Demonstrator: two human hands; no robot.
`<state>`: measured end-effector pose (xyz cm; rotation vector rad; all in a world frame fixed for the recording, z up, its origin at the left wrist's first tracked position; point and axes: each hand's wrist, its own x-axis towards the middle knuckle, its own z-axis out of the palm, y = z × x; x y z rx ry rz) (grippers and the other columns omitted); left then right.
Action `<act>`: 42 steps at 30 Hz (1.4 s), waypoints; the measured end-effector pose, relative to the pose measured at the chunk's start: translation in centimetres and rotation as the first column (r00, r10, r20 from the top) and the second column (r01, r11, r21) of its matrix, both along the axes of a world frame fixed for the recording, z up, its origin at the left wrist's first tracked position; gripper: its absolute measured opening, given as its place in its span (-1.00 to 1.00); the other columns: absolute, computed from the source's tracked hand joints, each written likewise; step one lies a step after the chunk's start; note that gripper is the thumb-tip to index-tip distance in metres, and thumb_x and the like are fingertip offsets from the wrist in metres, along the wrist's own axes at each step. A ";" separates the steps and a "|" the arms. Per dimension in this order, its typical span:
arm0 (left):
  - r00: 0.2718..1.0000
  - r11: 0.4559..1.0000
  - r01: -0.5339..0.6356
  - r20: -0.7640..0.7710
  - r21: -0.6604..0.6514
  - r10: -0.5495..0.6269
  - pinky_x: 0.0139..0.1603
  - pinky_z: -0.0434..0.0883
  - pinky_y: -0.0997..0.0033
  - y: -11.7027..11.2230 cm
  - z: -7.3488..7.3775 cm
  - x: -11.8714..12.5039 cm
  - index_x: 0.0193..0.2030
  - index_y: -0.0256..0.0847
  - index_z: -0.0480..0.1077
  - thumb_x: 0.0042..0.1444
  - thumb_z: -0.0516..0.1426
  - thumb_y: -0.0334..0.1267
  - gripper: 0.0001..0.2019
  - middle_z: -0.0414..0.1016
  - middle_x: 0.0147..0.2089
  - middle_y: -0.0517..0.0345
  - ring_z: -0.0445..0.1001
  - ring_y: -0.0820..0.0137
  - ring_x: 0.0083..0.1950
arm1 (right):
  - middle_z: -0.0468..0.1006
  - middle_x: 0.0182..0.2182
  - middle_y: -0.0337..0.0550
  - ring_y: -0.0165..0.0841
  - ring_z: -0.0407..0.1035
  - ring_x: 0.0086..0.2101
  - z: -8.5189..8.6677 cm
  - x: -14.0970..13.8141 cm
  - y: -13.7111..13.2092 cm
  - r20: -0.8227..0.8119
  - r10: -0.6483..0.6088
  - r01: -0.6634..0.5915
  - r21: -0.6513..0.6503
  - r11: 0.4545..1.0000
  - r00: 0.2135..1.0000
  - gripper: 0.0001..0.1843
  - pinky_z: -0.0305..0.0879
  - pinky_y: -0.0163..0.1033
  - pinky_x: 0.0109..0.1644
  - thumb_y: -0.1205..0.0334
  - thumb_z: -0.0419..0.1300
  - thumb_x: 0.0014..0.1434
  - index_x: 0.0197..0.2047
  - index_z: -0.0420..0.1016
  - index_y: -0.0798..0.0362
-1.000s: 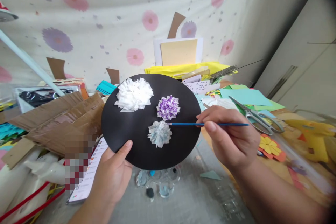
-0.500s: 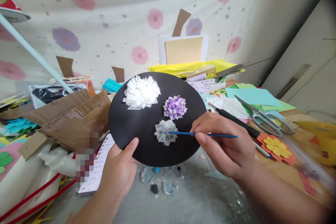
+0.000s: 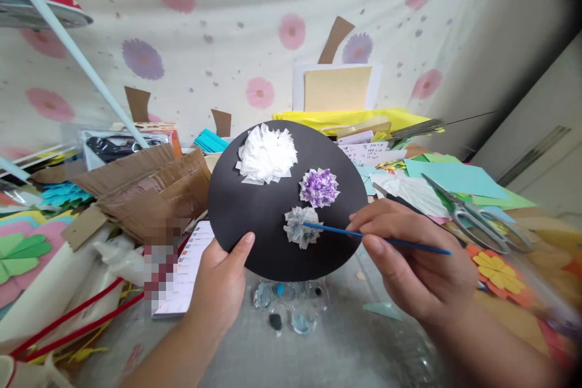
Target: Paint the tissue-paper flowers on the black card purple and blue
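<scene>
Blue and thin, a paintbrush [image 3: 334, 228] is pinched between the thumb and fingers of the right hand [image 3: 413, 257], its tip at the middle of a grey-blue tissue flower [image 3: 297, 236]; the bristles are too small to make out. That flower sits low on a black oval board [image 3: 268, 245], which the left hand [image 3: 222, 282] grasps by its lower left edge, thumb on the front face. Just above the grey-blue bloom is a purple-and-white flower [image 3: 319, 188], and at the board's upper left a larger white flower [image 3: 267, 154]. Below the board, on the grey work surface [image 3: 254, 357], lie clear paint wells [image 3: 262, 296] with blue and dark paint. Scissors [image 3: 456, 205] and an orange-and-yellow paper flower [image 3: 498, 271] lie beyond the right hand; folded brown cardboard [image 3: 150, 194] stands left of the board. Behind hangs a flower-printed cloth [image 3: 218, 42].
</scene>
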<state>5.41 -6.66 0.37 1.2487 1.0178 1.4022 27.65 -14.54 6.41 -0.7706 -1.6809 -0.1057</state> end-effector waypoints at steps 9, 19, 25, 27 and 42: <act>0.998 0.998 -0.062 -0.012 -0.027 0.062 0.37 0.22 0.00 -0.4 -0.3 0.2 0.15 -0.17 0.50 0.02 0.33 -0.04 -0.45 0.60 0.11 -0.04 0.43 -0.02 0.26 | 0.56 -0.35 -0.16 -0.25 0.52 -0.30 -0.9 0.2 0.0 0.002 -0.053 0.053 0.000 0.999 0.999 -0.73 0.46 -0.07 -0.21 0.52 0.19 0.13 -0.13 0.48 0.02; 0.944 0.995 -0.030 -0.326 0.092 0.059 0.33 0.27 0.08 -0.7 0.8 -0.3 0.19 -0.15 0.45 0.23 0.14 0.00 -0.55 0.53 0.22 0.04 0.40 0.10 0.29 | 0.58 -0.35 -0.12 -0.22 0.53 -0.30 -1.3 0.4 -0.1 0.038 -0.055 0.054 0.037 0.998 0.998 -0.79 0.49 -0.06 -0.22 0.45 0.18 0.19 -0.14 0.50 0.00; 0.940 0.996 -0.005 -0.340 0.094 0.037 0.37 0.22 0.11 -0.9 1.0 -0.4 0.18 -0.12 0.44 0.27 0.11 -0.02 -0.58 0.50 0.25 0.04 0.40 0.20 0.29 | 0.56 -0.32 -0.10 -0.26 0.51 -0.28 -1.1 0.1 -0.1 0.159 -0.021 0.026 -0.029 0.999 0.987 -0.68 0.45 -0.10 -0.22 0.59 0.21 0.09 -0.11 0.49 0.11; 0.938 0.996 -0.008 -0.343 0.092 0.039 0.37 0.22 0.11 -1.0 1.1 -0.3 0.17 -0.13 0.45 0.27 0.11 -0.03 -0.59 0.52 0.23 0.02 0.43 0.21 0.26 | 0.57 -0.31 -0.09 -0.24 0.51 -0.26 -1.2 0.1 -0.3 0.117 -0.022 0.023 -0.003 1.000 0.993 -0.69 0.45 -0.08 -0.20 0.59 0.20 0.09 -0.12 0.49 0.11; 0.944 0.997 0.002 -0.329 0.080 0.024 0.35 0.23 0.13 -0.9 1.2 -0.2 0.17 -0.15 0.46 0.26 0.12 -0.02 -0.58 0.54 0.20 0.01 0.44 0.22 0.24 | 0.59 -0.35 -0.10 -0.18 0.53 -0.28 -1.3 -0.2 -0.2 -0.016 -0.032 0.032 0.028 0.999 0.999 -0.82 0.48 0.00 -0.20 0.44 0.18 0.18 -0.17 0.51 0.04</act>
